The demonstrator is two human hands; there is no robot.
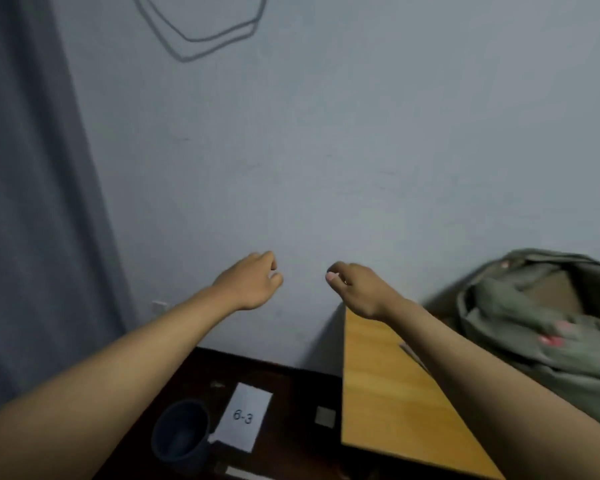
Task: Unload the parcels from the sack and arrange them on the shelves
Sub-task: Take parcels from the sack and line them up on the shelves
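A grey-green cloth sack [520,327] with small pink marks sits at the right, its mouth open. A brown cardboard parcel [556,292] shows inside it. Both my arms reach forward toward the bare wall. My left hand [253,282] hovers in the air with fingers loosely curled and holds nothing. My right hand [355,289] hangs beside it, a little apart, fingers also curled and empty. Neither hand touches the sack. No shelves are in view.
A light wooden tabletop [385,393] carries the sack at the right. Lower down, a dark surface [291,379] holds a dark cup [181,434] and a white paper [243,420] marked 6-3. A grey curtain [32,202] hangs at the left.
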